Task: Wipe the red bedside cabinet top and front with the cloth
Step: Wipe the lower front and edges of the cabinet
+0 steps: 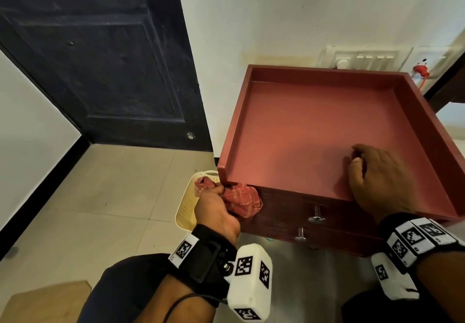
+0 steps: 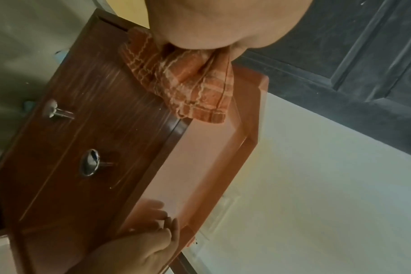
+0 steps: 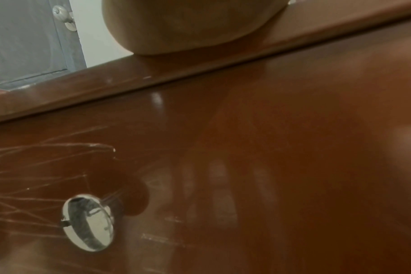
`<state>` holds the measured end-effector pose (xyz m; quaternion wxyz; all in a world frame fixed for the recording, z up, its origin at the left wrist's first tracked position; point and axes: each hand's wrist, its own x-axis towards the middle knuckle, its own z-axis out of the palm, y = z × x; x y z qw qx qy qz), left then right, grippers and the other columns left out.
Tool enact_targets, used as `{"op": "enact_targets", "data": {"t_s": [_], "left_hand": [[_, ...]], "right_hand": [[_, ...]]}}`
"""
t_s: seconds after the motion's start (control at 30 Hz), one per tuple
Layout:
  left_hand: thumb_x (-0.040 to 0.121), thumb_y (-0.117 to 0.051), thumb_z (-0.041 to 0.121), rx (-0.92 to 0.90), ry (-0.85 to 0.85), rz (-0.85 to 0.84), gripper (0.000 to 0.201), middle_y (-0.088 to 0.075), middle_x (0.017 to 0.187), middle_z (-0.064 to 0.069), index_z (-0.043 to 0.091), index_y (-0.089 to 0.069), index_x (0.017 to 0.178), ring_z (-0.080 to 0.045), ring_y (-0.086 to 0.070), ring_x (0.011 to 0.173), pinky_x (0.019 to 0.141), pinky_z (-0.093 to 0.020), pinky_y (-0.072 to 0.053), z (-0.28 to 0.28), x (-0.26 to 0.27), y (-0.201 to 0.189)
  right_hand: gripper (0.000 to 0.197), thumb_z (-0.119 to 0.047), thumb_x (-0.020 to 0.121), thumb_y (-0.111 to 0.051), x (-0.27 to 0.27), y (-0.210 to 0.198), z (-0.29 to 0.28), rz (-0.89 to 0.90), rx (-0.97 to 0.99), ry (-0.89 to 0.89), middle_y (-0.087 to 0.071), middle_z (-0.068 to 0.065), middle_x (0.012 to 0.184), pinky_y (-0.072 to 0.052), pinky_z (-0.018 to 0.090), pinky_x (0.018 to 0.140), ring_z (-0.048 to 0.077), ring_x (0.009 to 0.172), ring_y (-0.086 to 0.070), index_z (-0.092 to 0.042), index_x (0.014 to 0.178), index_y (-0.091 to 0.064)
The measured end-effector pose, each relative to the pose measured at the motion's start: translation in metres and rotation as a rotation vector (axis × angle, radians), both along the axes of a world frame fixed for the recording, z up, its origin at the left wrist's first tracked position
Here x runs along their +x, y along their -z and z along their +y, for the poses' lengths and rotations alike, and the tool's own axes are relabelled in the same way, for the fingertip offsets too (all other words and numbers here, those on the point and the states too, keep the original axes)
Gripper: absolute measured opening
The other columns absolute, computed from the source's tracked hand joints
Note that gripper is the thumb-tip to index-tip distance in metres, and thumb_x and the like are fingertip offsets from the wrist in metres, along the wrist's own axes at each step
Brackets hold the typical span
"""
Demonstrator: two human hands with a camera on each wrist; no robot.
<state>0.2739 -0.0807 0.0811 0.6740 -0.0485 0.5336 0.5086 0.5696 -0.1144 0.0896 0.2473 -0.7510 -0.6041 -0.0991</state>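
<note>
The red bedside cabinet has a rimmed top and a darker glossy drawer front with two metal knobs. My left hand grips a bunched red checked cloth against the front's upper left corner; the cloth shows there in the left wrist view too. My right hand rests on the top near its front right, fingers loosely curled and holding nothing. In the right wrist view the palm sits above the front edge, with a knob below.
A cream plastic basket lies on the tiled floor left of the cabinet, behind my left hand. A dark door stands at the back left. A wall switch panel with a red plug sits behind the cabinet.
</note>
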Motion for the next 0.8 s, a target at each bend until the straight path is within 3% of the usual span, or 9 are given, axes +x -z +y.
{"op": "enact_targets", "data": {"t_s": [0.17, 0.3, 0.4, 0.47, 0.53, 0.6, 0.63, 0.7, 0.8], "left_hand": [[0.098, -0.051, 0.008, -0.111, -0.036, 0.006, 0.037, -0.072, 0.117, -0.013, 0.006, -0.066, 0.132, -0.031, -0.071, 0.085, 0.087, -0.049, -0.058, 0.009, 0.001, 0.029], [0.098, -0.050, 0.011, -0.080, 0.064, -0.027, 0.039, -0.072, 0.124, -0.017, 0.008, -0.065, 0.134, -0.036, -0.070, 0.111, 0.102, -0.054, -0.051, 0.012, -0.004, 0.012], [0.102, -0.045, 0.014, -0.025, 0.111, -0.040, 0.033, -0.071, 0.119, -0.025, 0.008, -0.064, 0.128, -0.040, -0.071, 0.104, 0.089, -0.056, -0.054, 0.010, -0.009, -0.016], [0.100, -0.047, 0.012, -0.002, 0.100, -0.052, 0.034, -0.071, 0.120, -0.025, 0.008, -0.065, 0.128, -0.042, -0.072, 0.105, 0.094, -0.061, -0.053, 0.011, -0.013, -0.015], [0.094, -0.050, 0.010, -0.021, 0.082, -0.012, 0.037, -0.072, 0.119, -0.023, 0.005, -0.067, 0.127, -0.042, -0.072, 0.105, 0.098, -0.063, -0.052, 0.014, -0.011, 0.000], [0.092, -0.049, 0.014, -0.088, 0.088, 0.007, 0.041, -0.072, 0.119, -0.021, 0.003, -0.067, 0.127, -0.037, -0.072, 0.103, 0.094, -0.057, -0.054, 0.019, -0.009, 0.022], [0.092, -0.048, 0.024, -0.115, 0.090, 0.009, 0.044, -0.072, 0.118, -0.018, 0.004, -0.067, 0.126, -0.034, -0.072, 0.100, 0.093, -0.054, -0.054, 0.019, -0.006, 0.030], [0.081, -0.049, 0.046, -0.164, 0.089, 0.027, 0.058, -0.070, 0.117, -0.011, 0.011, -0.069, 0.124, -0.032, -0.069, 0.095, 0.092, -0.053, -0.052, 0.027, -0.007, 0.090], [0.081, -0.047, 0.052, -0.187, 0.090, 0.058, 0.042, -0.068, 0.122, -0.012, 0.023, -0.067, 0.105, -0.034, -0.069, 0.099, 0.088, -0.054, -0.055, 0.026, 0.001, 0.142]], "right_hand": [[0.049, -0.031, 0.094, -0.039, 0.000, -0.002, -0.002, 0.002, 0.009, 0.010, -0.070, 0.018, 0.116, -0.044, 0.043, 0.098, 0.035, 0.108, -0.059, -0.005, 0.128, -0.062], [0.050, -0.031, 0.093, -0.038, 0.000, 0.000, 0.000, 0.021, 0.008, 0.015, -0.070, 0.018, 0.115, -0.043, 0.044, 0.100, 0.035, 0.108, -0.059, -0.005, 0.128, -0.062], [0.050, -0.031, 0.094, -0.038, 0.000, -0.002, 0.000, 0.025, 0.005, 0.008, -0.069, 0.019, 0.117, -0.042, 0.045, 0.101, 0.036, 0.109, -0.058, -0.005, 0.129, -0.061], [0.048, -0.029, 0.094, -0.039, -0.001, -0.003, -0.001, 0.033, 0.009, 0.007, -0.068, 0.020, 0.117, -0.042, 0.046, 0.101, 0.037, 0.110, -0.057, -0.004, 0.129, -0.060], [0.047, -0.028, 0.094, -0.040, -0.002, -0.003, -0.002, 0.042, 0.016, 0.007, -0.068, 0.020, 0.117, -0.042, 0.046, 0.101, 0.037, 0.110, -0.057, -0.004, 0.129, -0.060], [0.048, -0.028, 0.094, -0.039, -0.004, -0.002, -0.002, 0.045, 0.022, 0.006, -0.068, 0.020, 0.117, -0.042, 0.046, 0.101, 0.037, 0.110, -0.057, -0.004, 0.129, -0.060], [0.048, -0.028, 0.094, -0.039, -0.004, -0.002, -0.002, 0.044, 0.026, 0.007, -0.068, 0.020, 0.117, -0.042, 0.046, 0.101, 0.037, 0.110, -0.057, -0.004, 0.129, -0.060], [0.047, -0.027, 0.094, -0.040, -0.003, -0.002, -0.002, 0.044, 0.030, 0.009, -0.068, 0.020, 0.117, -0.041, 0.046, 0.101, 0.037, 0.110, -0.058, -0.004, 0.129, -0.061], [0.048, -0.027, 0.094, -0.039, -0.003, -0.001, -0.001, 0.042, 0.036, -0.002, -0.069, 0.020, 0.117, -0.042, 0.046, 0.101, 0.037, 0.109, -0.058, -0.003, 0.129, -0.061]]}}
